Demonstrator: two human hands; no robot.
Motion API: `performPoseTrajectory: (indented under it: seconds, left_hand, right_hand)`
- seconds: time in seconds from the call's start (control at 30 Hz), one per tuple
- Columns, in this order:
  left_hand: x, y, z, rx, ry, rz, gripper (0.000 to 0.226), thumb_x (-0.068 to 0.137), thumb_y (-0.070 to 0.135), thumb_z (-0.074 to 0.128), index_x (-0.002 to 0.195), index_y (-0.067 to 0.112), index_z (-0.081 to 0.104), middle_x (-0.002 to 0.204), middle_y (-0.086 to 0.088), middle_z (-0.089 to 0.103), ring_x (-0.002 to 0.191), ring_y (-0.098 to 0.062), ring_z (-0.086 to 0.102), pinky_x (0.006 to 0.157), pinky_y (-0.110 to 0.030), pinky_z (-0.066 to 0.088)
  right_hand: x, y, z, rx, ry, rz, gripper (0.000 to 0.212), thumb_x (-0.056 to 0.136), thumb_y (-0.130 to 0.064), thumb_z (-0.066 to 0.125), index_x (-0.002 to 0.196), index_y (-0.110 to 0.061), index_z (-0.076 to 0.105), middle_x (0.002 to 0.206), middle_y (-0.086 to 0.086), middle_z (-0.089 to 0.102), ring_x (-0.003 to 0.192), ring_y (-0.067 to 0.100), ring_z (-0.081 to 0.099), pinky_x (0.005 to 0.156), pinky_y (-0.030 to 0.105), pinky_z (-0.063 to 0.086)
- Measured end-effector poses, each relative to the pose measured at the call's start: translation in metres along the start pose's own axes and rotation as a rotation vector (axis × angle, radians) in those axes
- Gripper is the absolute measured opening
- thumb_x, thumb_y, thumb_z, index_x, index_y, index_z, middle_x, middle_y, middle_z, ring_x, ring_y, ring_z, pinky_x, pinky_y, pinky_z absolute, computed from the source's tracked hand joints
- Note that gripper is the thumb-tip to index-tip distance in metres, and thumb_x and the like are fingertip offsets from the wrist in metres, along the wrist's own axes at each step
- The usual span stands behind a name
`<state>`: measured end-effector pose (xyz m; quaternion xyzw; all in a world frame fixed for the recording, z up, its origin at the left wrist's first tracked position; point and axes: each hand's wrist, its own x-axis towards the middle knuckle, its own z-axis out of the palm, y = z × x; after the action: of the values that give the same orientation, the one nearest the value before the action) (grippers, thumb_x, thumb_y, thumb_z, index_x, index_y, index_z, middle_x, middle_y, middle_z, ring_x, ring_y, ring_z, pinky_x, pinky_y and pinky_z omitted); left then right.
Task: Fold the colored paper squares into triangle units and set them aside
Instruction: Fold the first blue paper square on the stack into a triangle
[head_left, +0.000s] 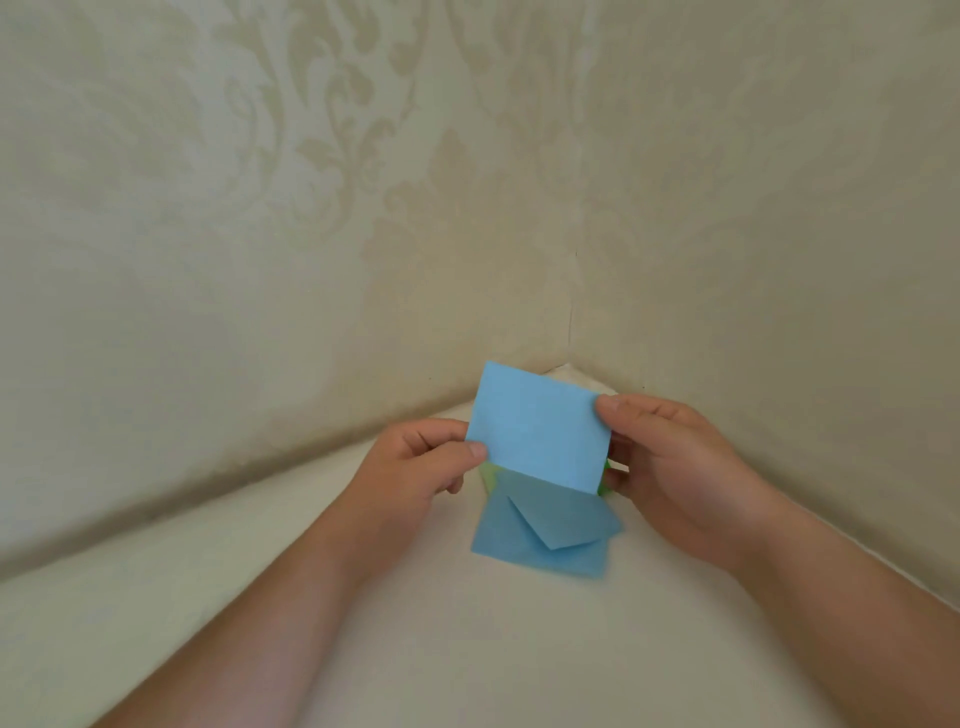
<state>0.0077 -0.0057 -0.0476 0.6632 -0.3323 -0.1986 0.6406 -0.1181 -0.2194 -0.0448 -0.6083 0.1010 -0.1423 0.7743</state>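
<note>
A light blue paper (537, 428), folded to a rectangle, is held up above the surface near the wall corner. My left hand (415, 462) pinches its lower left edge and my right hand (670, 457) pinches its upper right edge. Below it on the cream surface lies a small pile of blue papers (545, 540), the top one showing a triangular folded flap. Slivers of green paper (488, 475) stick out beneath the held sheet on the left and near my right hand.
The cream table surface (467, 649) meets two patterned beige walls (260, 208) in a corner just behind the papers. Both forearms reach in from the bottom edge.
</note>
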Motion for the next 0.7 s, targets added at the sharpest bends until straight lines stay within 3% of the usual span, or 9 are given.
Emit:
performPoseTrajectory:
  seconds: [0.1,0.17,0.2,0.27,0.33,0.43,0.57,0.63,0.7]
  left_hand:
    - [-0.002,0.003,0.001,-0.067,-0.062,0.003,0.016,0.072,0.034,0.068,0.058,0.028,0.070,0.060,0.001,0.027,0.064,-0.022,0.024,0.072,-0.042,0.026]
    - [-0.004,0.006,0.003,-0.112,-0.096,0.004,0.016,0.073,0.033,0.067,0.058,0.029,0.070,0.057,0.004,0.027,0.060,-0.018,0.024,0.067,-0.036,0.027]
    - [-0.005,0.007,0.004,-0.114,-0.089,0.003,0.015,0.074,0.033,0.067,0.061,0.029,0.073,0.056,0.006,0.028,0.059,-0.017,0.025,0.067,-0.036,0.027]
    - [-0.004,0.006,0.003,-0.026,0.008,0.020,0.013,0.084,0.028,0.068,0.080,0.028,0.081,0.056,0.005,0.034,0.062,-0.019,0.028,0.071,-0.039,0.028]
    - [-0.001,0.003,0.004,0.050,0.104,0.039,0.019,0.097,0.017,0.065,0.093,0.026,0.081,0.061,0.000,0.042,0.067,-0.020,0.036,0.073,-0.038,0.032]
    - [0.000,0.004,0.008,-0.134,0.146,0.040,0.033,0.103,0.006,0.053,0.093,0.020,0.081,0.071,-0.006,0.063,0.068,-0.018,0.056,0.075,-0.032,0.048]
    - [0.001,0.005,0.001,-0.468,0.016,-0.011,0.038,0.092,0.020,0.042,0.092,0.009,0.078,0.093,-0.018,0.074,0.085,-0.030,0.072,0.078,-0.035,0.058]
    - [0.001,0.005,-0.001,-0.462,0.030,-0.006,0.037,0.093,0.029,0.046,0.087,0.011,0.077,0.091,-0.012,0.071,0.084,-0.027,0.069,0.073,-0.033,0.058]
    - [0.002,0.006,0.001,-0.376,0.087,-0.004,0.019,0.085,0.029,0.064,0.082,0.015,0.077,0.085,-0.008,0.067,0.079,-0.023,0.064,0.065,-0.028,0.053]
  right_hand:
    - [-0.001,-0.002,0.004,0.064,-0.028,0.031,0.055,0.083,-0.034,0.071,0.116,0.010,0.062,0.108,0.021,0.060,0.099,0.031,0.050,0.090,0.048,0.035]
    - [-0.004,-0.005,0.005,0.074,-0.075,0.044,0.049,0.080,-0.035,0.076,0.096,0.009,0.061,0.086,0.017,0.052,0.082,0.029,0.047,0.080,0.043,0.037]
    - [-0.005,-0.006,0.006,0.074,-0.081,0.046,0.038,0.081,-0.036,0.075,0.080,-0.003,0.056,0.072,0.012,0.041,0.070,0.025,0.038,0.070,0.038,0.032]
    - [-0.007,-0.008,0.006,0.079,-0.060,0.029,0.038,0.085,-0.034,0.071,0.070,-0.021,0.039,0.061,0.002,0.022,0.061,0.019,0.019,0.062,0.036,0.017]
    - [-0.010,-0.009,0.007,0.050,-0.047,-0.036,0.035,0.090,-0.033,0.071,0.067,-0.021,0.047,0.060,-0.001,0.019,0.061,0.019,0.016,0.058,0.033,0.016]
    - [-0.016,-0.011,0.012,-0.133,-0.054,-0.181,0.022,0.088,-0.037,0.063,0.084,-0.022,0.079,0.058,0.003,0.030,0.058,0.017,0.024,0.053,0.025,0.025]
    - [-0.023,-0.010,0.013,-0.255,-0.217,-0.240,0.020,0.087,-0.031,0.064,0.093,-0.028,0.082,0.062,0.008,0.062,0.053,0.018,0.050,0.053,0.025,0.044]
    - [-0.024,-0.008,0.013,-0.279,-0.293,-0.200,0.018,0.085,-0.026,0.068,0.093,-0.030,0.083,0.074,0.009,0.073,0.057,0.020,0.059,0.060,0.029,0.050]
    - [-0.024,-0.006,0.014,-0.315,-0.305,-0.178,0.017,0.083,-0.024,0.071,0.093,-0.030,0.083,0.083,0.004,0.077,0.064,0.020,0.064,0.069,0.030,0.052]
